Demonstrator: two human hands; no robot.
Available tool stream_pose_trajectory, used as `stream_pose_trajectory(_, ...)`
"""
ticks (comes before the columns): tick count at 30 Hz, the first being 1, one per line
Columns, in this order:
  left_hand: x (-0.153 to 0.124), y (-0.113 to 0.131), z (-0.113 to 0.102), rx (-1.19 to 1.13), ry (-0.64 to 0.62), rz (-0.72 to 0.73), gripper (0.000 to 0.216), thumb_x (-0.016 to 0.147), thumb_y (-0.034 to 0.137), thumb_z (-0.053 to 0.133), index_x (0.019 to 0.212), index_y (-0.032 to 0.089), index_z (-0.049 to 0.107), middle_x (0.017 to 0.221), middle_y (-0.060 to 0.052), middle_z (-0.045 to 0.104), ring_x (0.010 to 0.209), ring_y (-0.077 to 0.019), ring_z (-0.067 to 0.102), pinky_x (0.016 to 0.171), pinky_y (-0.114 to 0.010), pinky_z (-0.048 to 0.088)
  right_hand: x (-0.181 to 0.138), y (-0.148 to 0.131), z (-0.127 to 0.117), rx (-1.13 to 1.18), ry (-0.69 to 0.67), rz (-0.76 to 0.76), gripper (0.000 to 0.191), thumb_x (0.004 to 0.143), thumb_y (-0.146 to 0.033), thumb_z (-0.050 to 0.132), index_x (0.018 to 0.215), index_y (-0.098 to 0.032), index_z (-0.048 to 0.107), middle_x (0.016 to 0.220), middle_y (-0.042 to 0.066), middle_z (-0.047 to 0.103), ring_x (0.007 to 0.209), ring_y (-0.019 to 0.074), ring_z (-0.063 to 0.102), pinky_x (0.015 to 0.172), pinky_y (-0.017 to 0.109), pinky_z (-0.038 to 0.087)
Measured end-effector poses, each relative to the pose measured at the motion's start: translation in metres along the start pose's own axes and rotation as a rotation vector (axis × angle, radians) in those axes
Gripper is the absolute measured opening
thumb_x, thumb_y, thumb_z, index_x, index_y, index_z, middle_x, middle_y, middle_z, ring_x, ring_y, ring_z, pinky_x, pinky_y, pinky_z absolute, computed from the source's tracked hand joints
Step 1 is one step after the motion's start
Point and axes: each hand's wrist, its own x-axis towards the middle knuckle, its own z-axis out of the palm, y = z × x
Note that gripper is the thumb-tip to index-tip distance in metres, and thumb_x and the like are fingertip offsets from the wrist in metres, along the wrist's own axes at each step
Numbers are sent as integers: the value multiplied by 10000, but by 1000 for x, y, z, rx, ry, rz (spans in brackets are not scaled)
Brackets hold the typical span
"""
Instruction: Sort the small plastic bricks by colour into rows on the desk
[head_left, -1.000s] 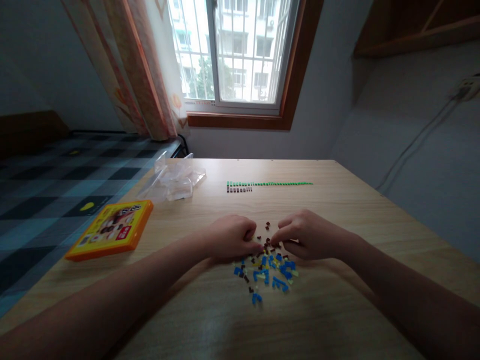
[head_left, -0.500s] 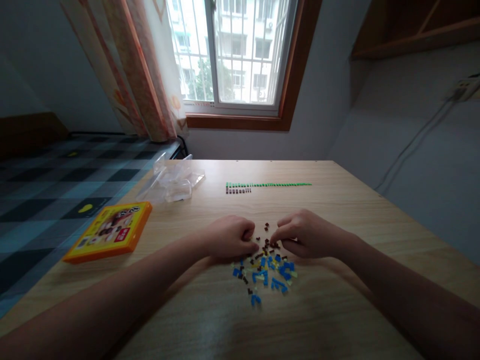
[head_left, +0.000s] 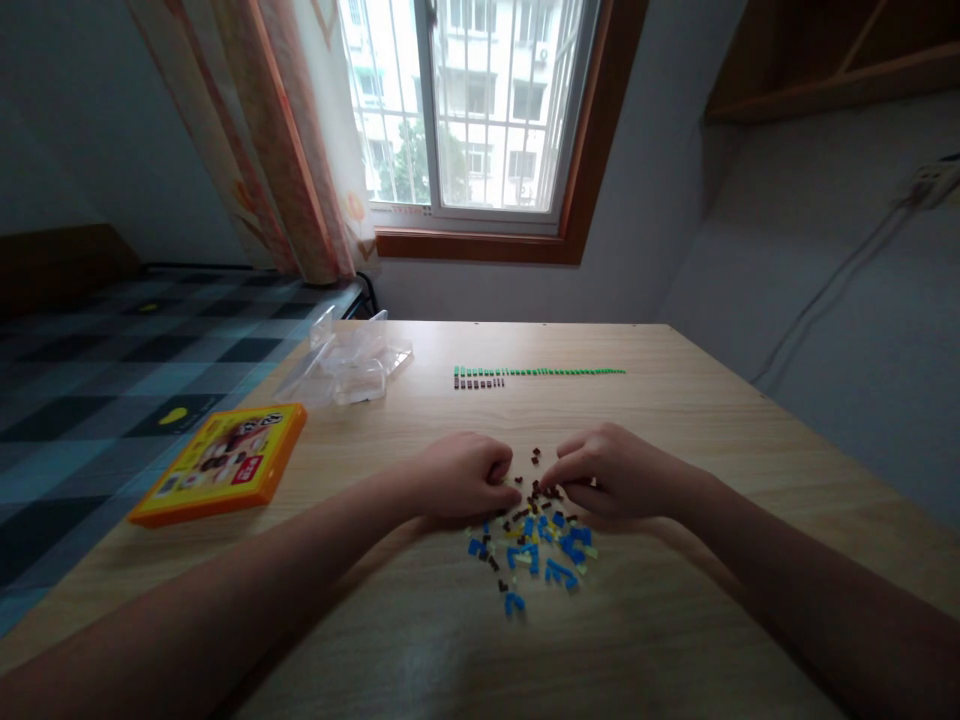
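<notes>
My left hand (head_left: 469, 474) rests on the table with its fingers curled in and the thumb pointing at a pile of small building bricks. Whether it holds anything is hidden inside the curl. Across the pile, my right hand (head_left: 600, 470) has its index finger stretched down onto small brown bricks (head_left: 535, 487), the fingers apart. Between and in front of the hands lie loose blue bricks (head_left: 556, 572), with brown, yellow and pale pieces mixed in. Two brown bricks (head_left: 535, 455) lie slightly beyond the pile, between the hands.
Farther back, a long row of green bricks (head_left: 525, 372) runs above a shorter row of dark brown bricks (head_left: 480, 384). Clear plastic packaging (head_left: 360, 380) and a yellow-orange box (head_left: 225, 460) stand at the left. A bed (head_left: 90, 340) adjoins the table's left side.
The view has shifted very slightly. Both hands stay in nearly the same place and pose, and the bricks look unmoved.
</notes>
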Motion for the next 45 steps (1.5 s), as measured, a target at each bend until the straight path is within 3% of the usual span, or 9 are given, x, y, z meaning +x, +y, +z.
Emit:
stream_pose_trajectory(5,2,-7,3,-37,65,33,316,768,431,612,621,199,455,592,36,479,571,-126,366,549,-277,227,1,8,7,-87,89,66,269,834,-150,563,1001,-253,747,808,-8,712,647,103,600,603,239,391)
stream_pose_trajectory(12,11,-28,10,-313,254,105,407,840,423,527,567,194,331,530,66,333,539,-101,317,539,-252,244,2,27,18,-50,302,158,228,873,-208,588,1041,-235,739,952,59,701,831,159,627,750,283,472)
stream_pose_trajectory(17,13,-33,13,-443,395,124,443,853,444,514,548,196,308,523,70,294,531,-94,293,533,-247,250,3,38,24,51,290,181,216,864,-221,612,1030,-222,749,894,59,693,694,137,593,694,281,478)
stream_pose_trajectory(24,16,-39,14,-746,573,40,459,862,498,481,540,208,327,476,64,309,475,-86,287,466,-241,229,10,44,29,174,281,159,219,847,-187,636,1027,-217,756,833,62,682,779,168,597,739,296,473)
stream_pose_trajectory(33,17,-38,19,-1130,476,-9,562,797,699,511,565,216,342,459,81,296,389,-60,239,369,-215,174,11,45,30,209,257,204,198,865,-232,621,1002,-216,764,860,64,665,763,158,591,712,287,469)
stream_pose_trajectory(38,17,-38,18,-1117,485,-5,587,768,727,535,557,211,350,453,80,303,389,-57,259,377,-216,181,12,45,32,203,279,189,191,848,-226,651,1009,-215,752,820,48,645,732,149,577,698,277,465)
stream_pose_trajectory(45,17,-38,18,-1085,492,-7,581,777,720,525,561,205,363,447,79,310,395,-57,261,389,-221,177,15,41,32,167,289,184,94,845,-212,654,846,-212,747,798,36,639,742,147,575,706,272,450)
